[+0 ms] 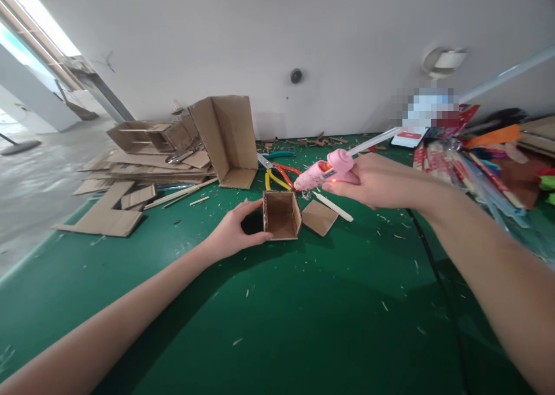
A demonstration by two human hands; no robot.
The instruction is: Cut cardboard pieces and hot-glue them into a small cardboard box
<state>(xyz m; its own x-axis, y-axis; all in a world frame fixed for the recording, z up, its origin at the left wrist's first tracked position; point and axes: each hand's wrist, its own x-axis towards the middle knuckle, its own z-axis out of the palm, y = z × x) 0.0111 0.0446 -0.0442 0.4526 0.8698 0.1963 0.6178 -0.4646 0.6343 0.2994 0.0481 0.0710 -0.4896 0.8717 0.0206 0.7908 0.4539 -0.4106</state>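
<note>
A small open cardboard box (282, 214) sits on the green tabletop, its hollow facing me. My left hand (236, 227) grips its left wall, thumb at the lower front corner and fingers behind. In my right hand (368, 181) is a pink glue gun (323, 172), with a long clear glue stick (373, 140) running out of its back and a small light glowing on it. The nozzle points left, just above the box's upper right corner. Beside the box on the right lie a square cardboard piece (319, 217) and a whitish stick (333, 206).
A larger folded cardboard piece (229, 140) stands behind the box. Scissors and pliers with yellow and orange handles (280, 176) lie nearby. Stacked cardboard (130, 169) fills the left; packaged sticks (472, 172) lie at right. A black cable (427, 253) crosses the table (269, 325).
</note>
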